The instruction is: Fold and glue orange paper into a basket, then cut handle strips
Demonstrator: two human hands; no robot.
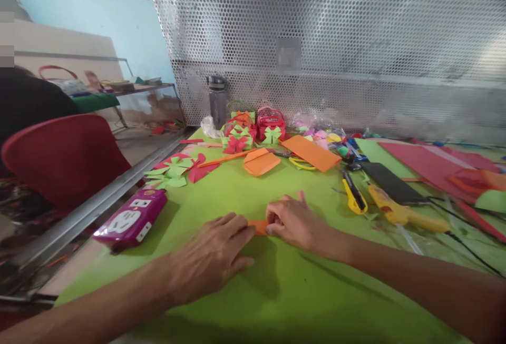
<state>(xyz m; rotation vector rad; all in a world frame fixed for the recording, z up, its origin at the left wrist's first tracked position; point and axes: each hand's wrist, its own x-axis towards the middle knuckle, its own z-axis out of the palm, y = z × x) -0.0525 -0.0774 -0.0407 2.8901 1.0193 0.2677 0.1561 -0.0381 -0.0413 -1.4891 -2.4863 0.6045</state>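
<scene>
A small folded piece of orange paper (259, 227) lies on the green tabletop between my hands. My left hand (215, 244) holds its left end down, the fingers together over it and the thumb apart. At the other end, my right hand (294, 223) is closed, with curled fingers and the thumb against the paper; its little finger sticks up. Both hands partly cover the paper. Beyond them sit another folded orange paper piece (261, 163) and a flat orange sheet (311, 153).
Left stands a purple power strip (132, 218), near green paper flowers (172, 170). To the right are a yellow utility knife (356, 196), a yellow glue gun (395, 209) with a cord and a black phone-like slab (395, 183). Red paper baskets (271, 123) and a bottle (217, 101) stand behind.
</scene>
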